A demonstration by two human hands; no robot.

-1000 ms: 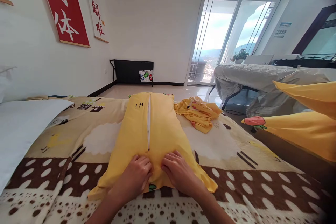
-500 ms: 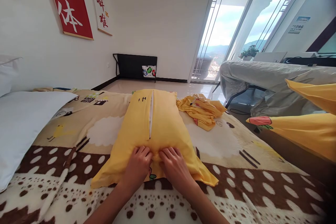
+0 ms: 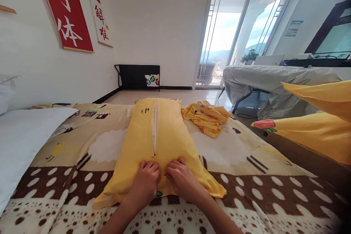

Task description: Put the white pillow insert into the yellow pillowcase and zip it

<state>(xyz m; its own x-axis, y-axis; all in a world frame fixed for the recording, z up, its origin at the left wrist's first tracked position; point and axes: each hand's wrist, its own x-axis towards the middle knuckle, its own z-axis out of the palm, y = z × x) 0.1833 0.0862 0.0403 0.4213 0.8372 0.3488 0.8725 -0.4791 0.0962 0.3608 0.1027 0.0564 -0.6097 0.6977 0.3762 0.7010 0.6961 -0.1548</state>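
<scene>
Left hand [image 3: 144, 184] and right hand [image 3: 183, 181] side by side, palms down, fingers curled into the near end of a yellow pillow [image 3: 157, 142]. Just past the fingertips, a half-open zipper [image 3: 155, 128] with white showing inside. Under the hands, a spotted blanket [image 3: 274, 190]. Farther off past the right hand, a crumpled yellow pillowcase [image 3: 206, 117]. Far out from the left hand, a white pillow [image 3: 24, 135].

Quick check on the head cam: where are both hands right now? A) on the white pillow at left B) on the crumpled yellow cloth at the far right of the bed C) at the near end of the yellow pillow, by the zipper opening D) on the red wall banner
C: the left hand and right hand press side by side on the near end of the yellow pillow, just below its partly open zipper.
</scene>
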